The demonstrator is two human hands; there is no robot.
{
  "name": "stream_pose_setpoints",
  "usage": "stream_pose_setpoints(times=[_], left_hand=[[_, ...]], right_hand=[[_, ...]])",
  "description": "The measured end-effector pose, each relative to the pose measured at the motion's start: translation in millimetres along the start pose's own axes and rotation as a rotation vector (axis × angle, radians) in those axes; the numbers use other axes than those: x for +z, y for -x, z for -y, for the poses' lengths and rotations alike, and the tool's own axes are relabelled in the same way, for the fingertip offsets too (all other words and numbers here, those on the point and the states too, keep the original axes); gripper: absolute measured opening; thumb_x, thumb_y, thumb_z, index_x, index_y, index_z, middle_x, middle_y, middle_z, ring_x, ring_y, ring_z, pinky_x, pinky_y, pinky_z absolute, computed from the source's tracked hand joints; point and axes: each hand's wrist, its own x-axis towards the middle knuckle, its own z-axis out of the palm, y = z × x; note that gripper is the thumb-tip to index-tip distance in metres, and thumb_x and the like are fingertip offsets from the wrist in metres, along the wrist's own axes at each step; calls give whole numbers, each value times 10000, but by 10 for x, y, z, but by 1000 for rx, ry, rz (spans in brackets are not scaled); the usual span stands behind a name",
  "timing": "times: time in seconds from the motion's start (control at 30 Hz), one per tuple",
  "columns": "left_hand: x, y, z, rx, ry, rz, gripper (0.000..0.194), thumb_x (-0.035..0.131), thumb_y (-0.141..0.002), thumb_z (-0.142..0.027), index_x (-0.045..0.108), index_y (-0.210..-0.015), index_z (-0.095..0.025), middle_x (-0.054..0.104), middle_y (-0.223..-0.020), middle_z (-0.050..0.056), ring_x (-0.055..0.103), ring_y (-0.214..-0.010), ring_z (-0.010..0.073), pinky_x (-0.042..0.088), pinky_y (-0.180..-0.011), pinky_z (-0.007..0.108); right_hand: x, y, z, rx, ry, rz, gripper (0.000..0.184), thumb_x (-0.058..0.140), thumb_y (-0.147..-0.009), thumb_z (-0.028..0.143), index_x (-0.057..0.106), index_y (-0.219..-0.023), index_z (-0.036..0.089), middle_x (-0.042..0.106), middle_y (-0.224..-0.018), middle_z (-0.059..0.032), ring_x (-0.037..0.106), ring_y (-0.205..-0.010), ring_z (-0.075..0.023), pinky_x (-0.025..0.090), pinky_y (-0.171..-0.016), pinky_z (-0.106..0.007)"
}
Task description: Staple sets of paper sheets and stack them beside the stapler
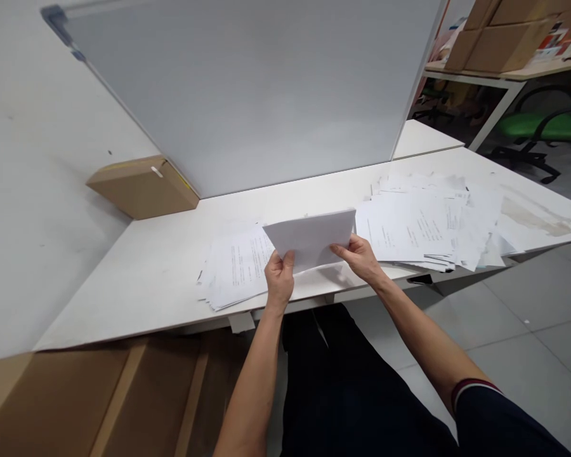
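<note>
Between both hands, tilted above the front of the white table (pixel 171 273), is a stack of paper (pixel 314 238); the side facing me looks blank. My left hand (pixel 280 276) grips its lower left part, thumb on the near face. At the right end, my right hand (pixel 359 257) pinches it the same way. How many sheets are held I cannot tell. A pile of printed papers (pixel 240 266) lies just left of my left hand. To the right of my right hand spreads a larger, untidy pile of printed sheets (pixel 413 222).
A whiteboard (pixel 266 95) stands along the table's back. One cardboard box (pixel 143 187) sits at the back left against the wall. Large cartons (pixel 76 393) are below the table's front left. Another desk with boxes (pixel 504 44) and a green chair (pixel 537 124) are at the right.
</note>
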Motion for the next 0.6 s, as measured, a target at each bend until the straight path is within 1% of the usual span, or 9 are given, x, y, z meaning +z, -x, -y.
stream_pose_setpoints(times=[0.1, 0.2, 0.27, 0.3, 0.37, 0.43, 0.53, 0.6], left_hand=[[12, 12, 23, -43, 11, 11, 326, 640, -758, -453, 656, -921, -171, 703, -927, 56, 631, -912, 178, 471, -875, 322], [39, 34, 8, -23, 38, 0, 314, 639, -760, -448, 653, -914, -175, 697, -915, 53, 622, -947, 182, 464, -889, 321], [61, 41, 2, -31, 71, -1, 297, 641, -759, -444, 646, -904, -185, 687, -852, 40, 621, -940, 184, 473, -866, 318], [70, 39, 10, -47, 87, 3, 282, 644, -758, -439, 641, -889, -190, 677, -813, 32, 624, -916, 181, 481, -842, 313], [73, 22, 56, -80, 134, 16, 255, 651, -754, -418, 622, -875, -195, 653, -769, 16, 627, -839, 163, 490, -795, 303], [55, -7, 131, -100, 206, 18, 258, 664, -744, -368, 594, -928, -202, 641, -798, 10, 624, -803, 143, 487, -793, 304], [6, -40, 248, -107, 221, -40, 387, 654, -705, -224, 543, -1076, -220, 636, -925, 35, 617, -907, 146, 466, -850, 311], [-21, -31, 305, -88, 137, -64, 475, 596, -668, -122, 531, -1128, -218, 627, -1014, 59, 591, -1012, 161, 442, -895, 314]], right_hand=[[-13, 4, -29, 23, 28, 8, 295, 666, -727, 404, 676, -947, 207, 696, -909, -29, 623, -866, -195, 488, -786, -338], [-31, 20, -18, -7, 82, -9, 277, 649, -740, 412, 678, -925, 208, 692, -892, -24, 619, -862, -199, 480, -787, -339], [-51, 33, 79, -46, 164, -22, 264, 627, -762, 409, 672, -930, 210, 689, -911, -27, 616, -870, -208, 477, -769, -332], [-67, 38, 165, -75, 236, -27, 257, 609, -779, 404, 668, -937, 211, 689, -910, -27, 616, -862, -209, 473, -749, -322], [-106, 49, 412, -152, 450, -13, 232, 555, -822, 376, 658, -951, 213, 685, -882, -22, 611, -807, -195, 454, -698, -293], [-141, 60, 725, -223, 736, 54, 205, 491, -862, 328, 645, -944, 219, 671, -825, -15, 586, -714, -166, 416, -641, -268], [-132, 73, 1141, -247, 1190, 214, 166, 450, -862, 232, 614, -847, 210, 621, -684, -21, 520, -592, -143, 331, -555, -259], [-69, 75, 1269, -238, 1446, 317, 147, 447, -825, 139, 580, -789, 191, 579, -614, -31, 474, -534, -135, 260, -506, -264]])
